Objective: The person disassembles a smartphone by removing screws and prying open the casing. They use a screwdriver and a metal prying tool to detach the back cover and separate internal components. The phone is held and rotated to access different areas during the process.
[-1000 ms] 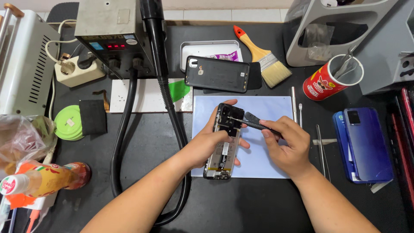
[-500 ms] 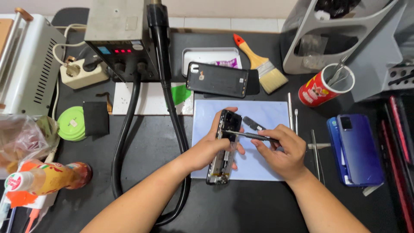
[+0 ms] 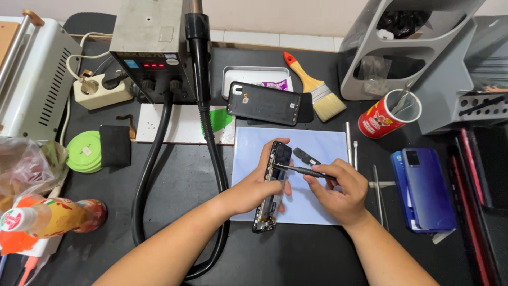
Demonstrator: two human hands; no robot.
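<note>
Over the mat [image 3: 323, 143], right hand [image 3: 338, 190] pinches tweezers [image 3: 299, 170].

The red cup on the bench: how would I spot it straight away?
Start at the big grey plastic organiser at the back right of the black bench. Just below it stands the red cup, open at the top, with metal tools poking out. It is the only red upright cylinder there, right of the yellow-handled brush.

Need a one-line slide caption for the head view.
Left hand steadies an opened phone on a blue mat; right hand works tweezers into it.
</note>
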